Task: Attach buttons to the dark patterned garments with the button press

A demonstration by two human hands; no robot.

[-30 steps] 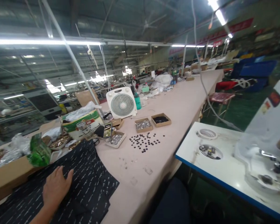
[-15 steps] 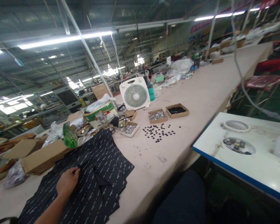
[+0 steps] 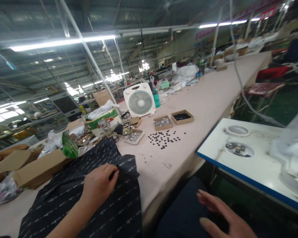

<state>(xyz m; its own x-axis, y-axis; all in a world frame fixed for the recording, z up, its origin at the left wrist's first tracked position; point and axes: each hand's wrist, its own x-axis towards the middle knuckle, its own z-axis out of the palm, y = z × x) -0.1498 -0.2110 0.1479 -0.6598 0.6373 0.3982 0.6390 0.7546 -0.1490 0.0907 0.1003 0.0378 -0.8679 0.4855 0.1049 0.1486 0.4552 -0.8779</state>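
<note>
Fabric work looks barely begun: black printed garment [image 3: 89,198] is pinched by the left hand [image 3: 98,185] at the table's [image 3: 213,96] near edge; right hand [image 3: 223,215] hangs open, empty; loose buttons [image 3: 165,139] lie untouched.

The left hand [image 3: 98,185] pinches a fold of the dark printed fabric [image 3: 64,198] lying on the pink desk [image 3: 208,96]; the right hand [image 3: 223,218] hangs open below the desk edge, near scattered black buttons [image 3: 164,138].

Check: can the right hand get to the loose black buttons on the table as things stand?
Probably yes. The right hand hangs open and empty over the lap, below the table edge. The black buttons lie loose on bare table, nothing over them; the boxes sit behind. It looks a long reach, though.
</note>
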